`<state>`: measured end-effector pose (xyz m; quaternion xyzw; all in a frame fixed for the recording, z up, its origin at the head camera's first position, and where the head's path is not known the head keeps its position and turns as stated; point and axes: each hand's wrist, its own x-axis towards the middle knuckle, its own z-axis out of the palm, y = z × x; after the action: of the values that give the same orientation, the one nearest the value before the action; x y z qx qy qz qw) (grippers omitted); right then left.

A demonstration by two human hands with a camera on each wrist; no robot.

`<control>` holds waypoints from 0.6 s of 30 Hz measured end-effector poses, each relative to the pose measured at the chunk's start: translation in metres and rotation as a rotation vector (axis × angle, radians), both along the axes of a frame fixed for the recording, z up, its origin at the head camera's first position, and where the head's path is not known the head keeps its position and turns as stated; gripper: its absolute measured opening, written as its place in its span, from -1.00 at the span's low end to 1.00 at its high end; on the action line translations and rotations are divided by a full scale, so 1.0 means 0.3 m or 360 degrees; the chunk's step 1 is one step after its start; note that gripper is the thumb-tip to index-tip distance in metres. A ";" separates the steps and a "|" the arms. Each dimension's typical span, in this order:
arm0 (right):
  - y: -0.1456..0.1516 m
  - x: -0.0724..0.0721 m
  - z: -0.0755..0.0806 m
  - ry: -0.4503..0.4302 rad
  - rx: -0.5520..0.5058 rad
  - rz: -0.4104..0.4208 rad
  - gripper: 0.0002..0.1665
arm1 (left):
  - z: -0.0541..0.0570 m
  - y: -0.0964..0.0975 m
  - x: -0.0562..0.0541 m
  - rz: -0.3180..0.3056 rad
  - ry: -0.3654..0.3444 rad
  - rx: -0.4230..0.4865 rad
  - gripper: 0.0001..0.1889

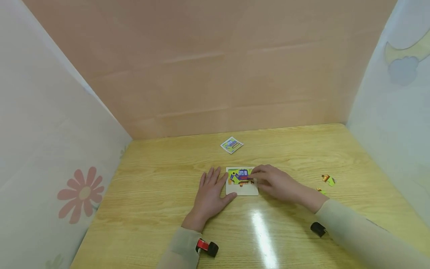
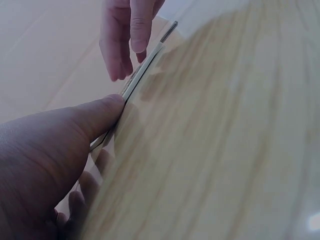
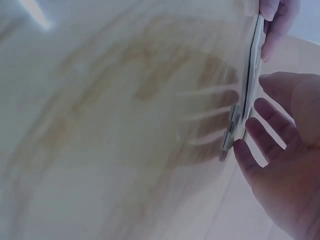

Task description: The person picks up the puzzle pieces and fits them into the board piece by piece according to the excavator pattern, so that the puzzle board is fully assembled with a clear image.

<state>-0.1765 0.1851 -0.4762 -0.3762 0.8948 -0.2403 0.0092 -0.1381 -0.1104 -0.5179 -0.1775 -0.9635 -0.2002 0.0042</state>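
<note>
A small jigsaw board (image 1: 242,191) with a pale frame lies on the table, pieces in its upper part forming a blue and purple excavator picture (image 1: 242,175) on green. My left hand (image 1: 209,198) rests flat at the board's left side, fingers extended, its thumb (image 2: 107,107) against the near edge. Over the right side reaches my right hand (image 1: 277,183), its fingertips at the pieces. In the right wrist view its fingers (image 3: 270,117) are spread and lightly bent, with no piece visible between them. The board appears only edge-on in both wrist views.
Behind the board lies a small picture card (image 1: 231,145) showing a similar excavator. Loose puzzle pieces (image 1: 328,180) lie to the right, one partly hidden by the right forearm. White panels (image 1: 40,123) flank the wooden table (image 1: 161,179), and a tan sheet (image 1: 215,74) stands behind.
</note>
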 end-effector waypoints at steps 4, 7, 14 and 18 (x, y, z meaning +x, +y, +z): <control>0.029 -0.010 0.013 -0.0052 -0.0037 -0.0077 -0.53 | 0.004 0.005 -0.001 0.0005 0.0002 -0.0003 -0.13; 0.058 -0.012 0.037 -0.0080 -0.0056 -0.0132 -0.52 | 0.004 0.007 0.000 0.0013 0.0000 -0.0011 -0.13; 0.132 -0.012 0.066 -0.0024 -0.0105 -0.0209 -0.53 | 0.007 0.005 0.002 0.0010 0.0004 0.0000 -0.13; 0.163 -0.003 0.067 -0.0006 -0.0096 -0.0220 -0.55 | 0.004 0.003 0.002 0.0000 0.0033 0.0002 -0.13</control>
<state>-0.1774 0.2339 -0.4563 -0.3131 0.9110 -0.2680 -0.0171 -0.1375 -0.1095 -0.5168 -0.1795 -0.9633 -0.1991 0.0142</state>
